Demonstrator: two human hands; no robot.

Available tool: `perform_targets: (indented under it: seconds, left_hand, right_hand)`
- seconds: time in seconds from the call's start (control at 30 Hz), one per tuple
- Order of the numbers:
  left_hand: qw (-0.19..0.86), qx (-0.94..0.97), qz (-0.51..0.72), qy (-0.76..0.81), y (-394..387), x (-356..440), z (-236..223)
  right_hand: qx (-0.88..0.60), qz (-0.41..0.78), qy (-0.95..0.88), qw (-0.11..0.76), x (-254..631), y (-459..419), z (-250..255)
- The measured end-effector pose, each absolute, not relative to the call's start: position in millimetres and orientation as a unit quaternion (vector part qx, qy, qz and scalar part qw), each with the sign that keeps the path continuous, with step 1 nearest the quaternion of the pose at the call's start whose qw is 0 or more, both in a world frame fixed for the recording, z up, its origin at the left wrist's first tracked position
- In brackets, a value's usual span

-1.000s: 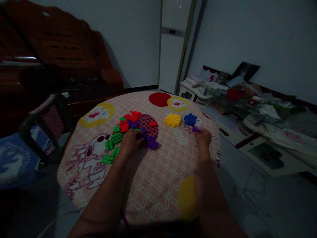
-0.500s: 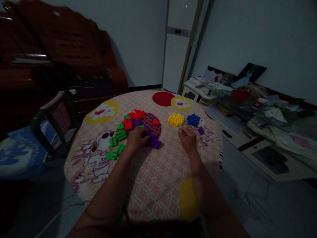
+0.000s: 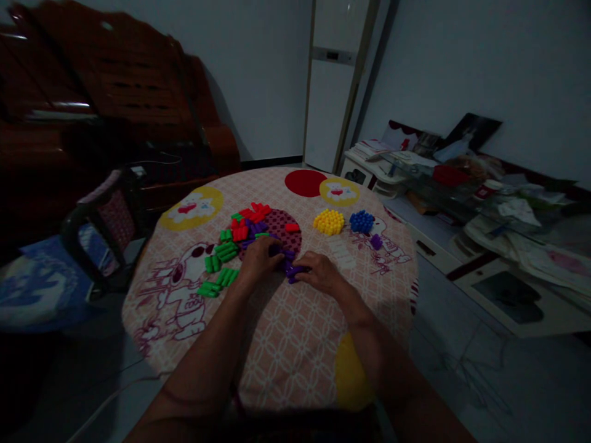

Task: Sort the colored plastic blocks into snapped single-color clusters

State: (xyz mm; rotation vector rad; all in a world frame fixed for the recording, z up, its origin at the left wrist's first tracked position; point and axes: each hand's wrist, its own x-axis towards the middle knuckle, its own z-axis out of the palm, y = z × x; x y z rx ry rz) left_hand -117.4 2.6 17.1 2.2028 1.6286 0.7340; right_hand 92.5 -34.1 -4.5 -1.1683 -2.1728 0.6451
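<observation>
My right hand (image 3: 321, 271) pinches a purple plastic piece (image 3: 294, 271) at the near edge of the purple pile. Beside it, my left hand (image 3: 259, 261) is curled over more purple pieces, its fingertips partly hidden; I cannot tell what lies in them. Several short green pieces (image 3: 226, 251) lie in small rows to the left. Red pieces (image 3: 240, 230) are bunched behind the left hand, and a lone red piece (image 3: 292, 227) rests on the dark dotted circle of the tablecloth.
A tight yellow cluster (image 3: 329, 222) and a blue cluster (image 3: 361, 221) stand at the right, near a small purple group (image 3: 376, 242) and pale white pieces (image 3: 342, 253). A chair (image 3: 104, 227) is left of the round table. A cluttered cabinet (image 3: 443, 246) runs along the right.
My right hand has moved left from beside the yellow and white pieces to the purple pile and has taken hold of a purple piece. The left hand has barely shifted.
</observation>
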Motion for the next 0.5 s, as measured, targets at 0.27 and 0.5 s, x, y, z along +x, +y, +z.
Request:
perform_targets:
  seconds: [0.27, 0.5]
  left_hand:
    - [0.168, 0.762, 0.246, 0.576, 1, -114, 20]
    - [0.168, 0.762, 0.252, 0.572, 1, -114, 19]
  right_hand:
    - [-0.597, 0.217, -0.615, 0.467, 139, -25, 4]
    - [-0.683, 0.138, -0.307, 0.648, 213, -20, 3]
